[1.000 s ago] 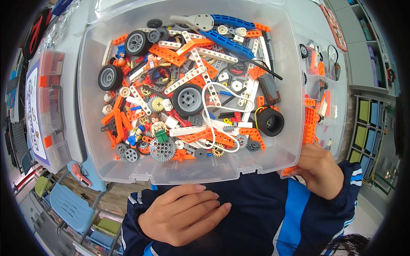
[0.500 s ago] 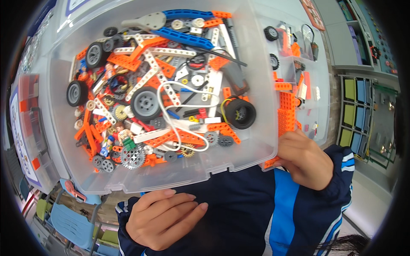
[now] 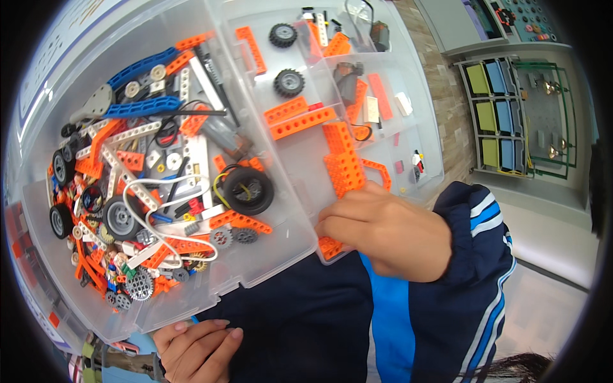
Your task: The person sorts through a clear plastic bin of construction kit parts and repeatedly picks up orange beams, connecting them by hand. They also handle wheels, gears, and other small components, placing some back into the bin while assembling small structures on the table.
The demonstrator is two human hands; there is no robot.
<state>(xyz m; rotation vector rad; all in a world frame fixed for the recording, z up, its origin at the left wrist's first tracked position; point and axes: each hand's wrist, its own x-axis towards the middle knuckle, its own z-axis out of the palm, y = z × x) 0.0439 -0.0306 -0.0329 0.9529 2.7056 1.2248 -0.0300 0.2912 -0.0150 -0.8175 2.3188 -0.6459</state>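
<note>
My right hand [image 3: 386,233] reaches into the near compartment of a clear divided tray [image 3: 300,167]. Its fingers are bent together among orange studded bricks [image 3: 340,171]; whatever lies between the fingertips is hidden. An orange angled beam [image 3: 378,173] lies just beyond the knuckles. Below the near edge of a large clear bin [image 3: 268,271], my left hand [image 3: 199,350] rests with loosely curled fingers, a little apart and holding nothing. Heaped in that bin are mixed building pieces, with a black tyre [image 3: 248,190], a white cable [image 3: 145,217], grey gears [image 3: 140,283] and blue curved beams [image 3: 143,107].
Other tray compartments hold small wheels [image 3: 288,82], long orange beams [image 3: 302,123] and a grey motor-like part [image 3: 347,82]. A rack of green and blue bins [image 3: 490,115] stands at the right, past the wooden floor [image 3: 456,96]. A light blue chair [image 3: 121,373] is at lower left.
My view has shifted right, so bin and tray appear farther left. The right hand has stayed at the orange bricks, its fingers now deeper over the compartment. The left hand stays empty below the bin.
</note>
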